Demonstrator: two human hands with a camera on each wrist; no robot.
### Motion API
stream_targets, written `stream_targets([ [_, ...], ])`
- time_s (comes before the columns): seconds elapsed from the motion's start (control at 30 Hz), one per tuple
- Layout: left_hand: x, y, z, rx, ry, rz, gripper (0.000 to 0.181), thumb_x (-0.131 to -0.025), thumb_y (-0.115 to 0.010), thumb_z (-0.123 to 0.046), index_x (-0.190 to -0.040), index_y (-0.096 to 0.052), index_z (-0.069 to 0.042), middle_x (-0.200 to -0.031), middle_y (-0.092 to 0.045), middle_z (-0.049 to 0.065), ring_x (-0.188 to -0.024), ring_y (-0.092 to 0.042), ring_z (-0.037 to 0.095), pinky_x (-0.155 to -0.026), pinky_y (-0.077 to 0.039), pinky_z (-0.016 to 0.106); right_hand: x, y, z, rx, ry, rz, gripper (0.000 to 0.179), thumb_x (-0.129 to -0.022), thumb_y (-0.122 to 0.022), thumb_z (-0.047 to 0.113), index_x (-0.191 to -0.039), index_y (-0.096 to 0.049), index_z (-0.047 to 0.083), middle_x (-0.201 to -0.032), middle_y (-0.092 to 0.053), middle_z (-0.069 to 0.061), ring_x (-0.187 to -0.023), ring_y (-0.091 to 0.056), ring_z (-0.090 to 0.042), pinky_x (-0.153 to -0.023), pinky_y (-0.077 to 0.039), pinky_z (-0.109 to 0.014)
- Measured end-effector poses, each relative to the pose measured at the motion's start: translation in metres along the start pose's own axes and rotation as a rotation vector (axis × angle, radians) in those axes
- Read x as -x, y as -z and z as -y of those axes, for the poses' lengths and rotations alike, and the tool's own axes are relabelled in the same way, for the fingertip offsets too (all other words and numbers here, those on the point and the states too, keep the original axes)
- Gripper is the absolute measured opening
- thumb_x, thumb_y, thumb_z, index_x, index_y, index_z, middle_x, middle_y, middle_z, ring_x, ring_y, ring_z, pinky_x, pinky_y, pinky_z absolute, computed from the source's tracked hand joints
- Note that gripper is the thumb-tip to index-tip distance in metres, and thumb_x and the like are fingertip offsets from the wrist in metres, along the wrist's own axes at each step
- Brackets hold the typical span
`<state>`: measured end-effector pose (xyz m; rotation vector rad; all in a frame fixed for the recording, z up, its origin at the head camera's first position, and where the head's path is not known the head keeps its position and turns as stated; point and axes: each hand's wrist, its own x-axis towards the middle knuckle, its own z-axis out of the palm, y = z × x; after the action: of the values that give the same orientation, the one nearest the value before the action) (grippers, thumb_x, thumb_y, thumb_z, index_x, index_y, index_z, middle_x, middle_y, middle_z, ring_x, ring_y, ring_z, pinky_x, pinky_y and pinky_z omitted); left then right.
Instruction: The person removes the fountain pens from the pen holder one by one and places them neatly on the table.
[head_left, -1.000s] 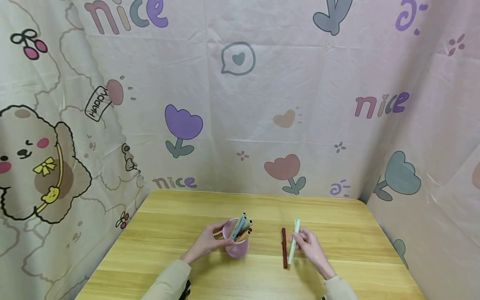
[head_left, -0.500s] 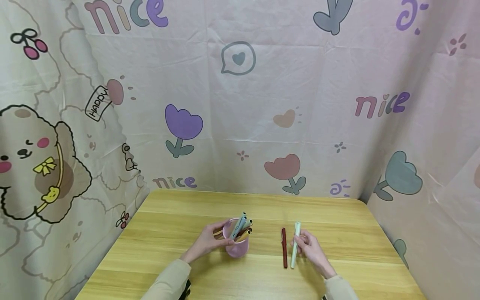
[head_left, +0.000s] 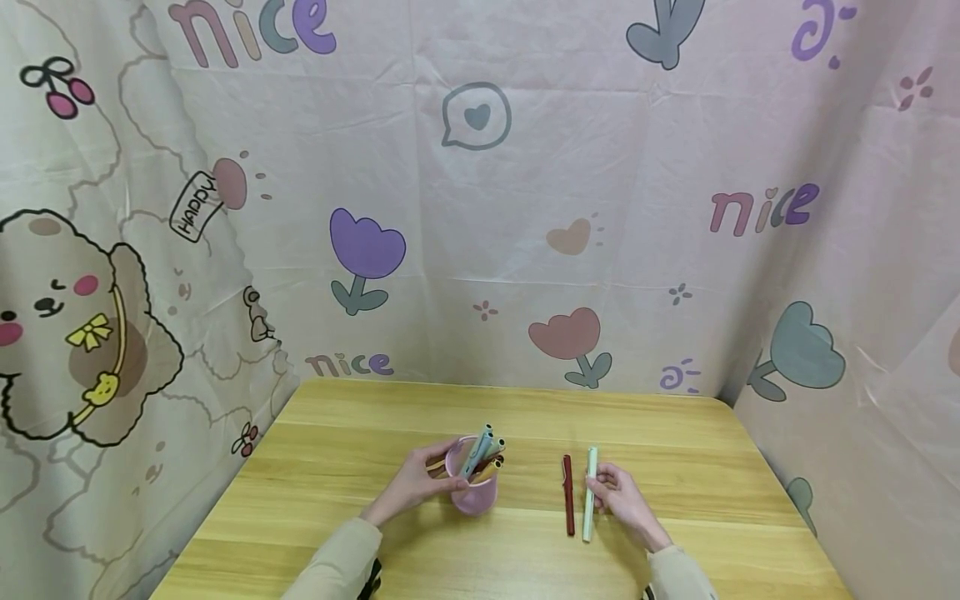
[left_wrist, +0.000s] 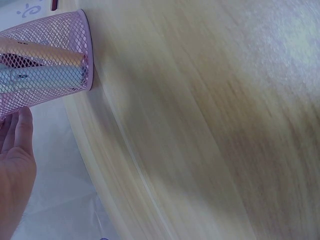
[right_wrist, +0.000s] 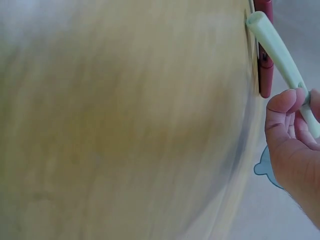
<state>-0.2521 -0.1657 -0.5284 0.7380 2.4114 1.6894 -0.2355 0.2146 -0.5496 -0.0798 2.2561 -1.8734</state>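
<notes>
A pink mesh pen cup (head_left: 477, 502) stands on the table left of centre, and my left hand (head_left: 417, 482) holds it around the rim. Several pens (head_left: 476, 457) in blue, yellow, brown and other colours lean inside it; pale blue and orange barrels show through the mesh (left_wrist: 60, 30) in the left wrist view. My right hand (head_left: 621, 498) pinches a mint green pen (head_left: 588, 523) between thumb and fingers. Just left of it, a dark red pen (head_left: 568, 497) lies lengthwise on the wood. In the right wrist view the mint pen (right_wrist: 276, 46) slants close over the red one.
The light wooden table (head_left: 360, 417) ends at a printed cloth backdrop (head_left: 487, 250). More cloth hangs along its left and right sides.
The mint pen has come down toward me on the table and turned from slanted to nearly parallel with the red pen, my right hand moving with it. My left hand and the cup stay put.
</notes>
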Motion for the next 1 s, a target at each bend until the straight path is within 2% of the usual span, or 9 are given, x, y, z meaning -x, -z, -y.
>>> stream_targets([
  [0.37,0.000,0.000,0.001,-0.005,-0.015,-0.002,0.078,-0.085,-0.080,-0.016,-0.147,-0.040,0.011,-0.148,-0.042,0.038,-0.133,-0.049,0.053,-0.108,-0.053,0.040,-0.010,0.005,-0.009,0.052,0.072,0.043,0.029,-0.099,-0.055,0.001,-0.114,-0.049,-0.022,-0.082,-0.056,-0.001,-0.064,-0.055,-0.008,-0.052,-0.053,-0.015],
  [0.73,0.000,0.000,0.001,0.000,-0.009,-0.004,0.081,-0.085,-0.081,-0.019,-0.147,-0.039,0.011,-0.149,-0.043,0.036,-0.133,-0.050,0.052,-0.108,-0.052,0.038,-0.013,0.005,-0.012,0.108,0.051,0.049,0.032,-0.097,-0.058,-0.001,-0.120,-0.049,-0.022,-0.078,-0.056,-0.002,-0.060,-0.055,-0.007,-0.050,-0.051,-0.014],
  [1.0,0.000,-0.001,0.001,0.000,-0.013,-0.013,0.082,-0.084,-0.082,-0.021,-0.148,-0.040,0.008,-0.150,-0.045,0.033,-0.135,-0.050,0.049,-0.109,-0.052,0.038,-0.012,0.001,-0.008,0.183,0.017,-0.004,0.035,-0.096,-0.060,0.000,-0.123,-0.050,-0.019,-0.078,-0.057,-0.006,-0.060,-0.053,-0.012,-0.043,-0.048,-0.017],
])
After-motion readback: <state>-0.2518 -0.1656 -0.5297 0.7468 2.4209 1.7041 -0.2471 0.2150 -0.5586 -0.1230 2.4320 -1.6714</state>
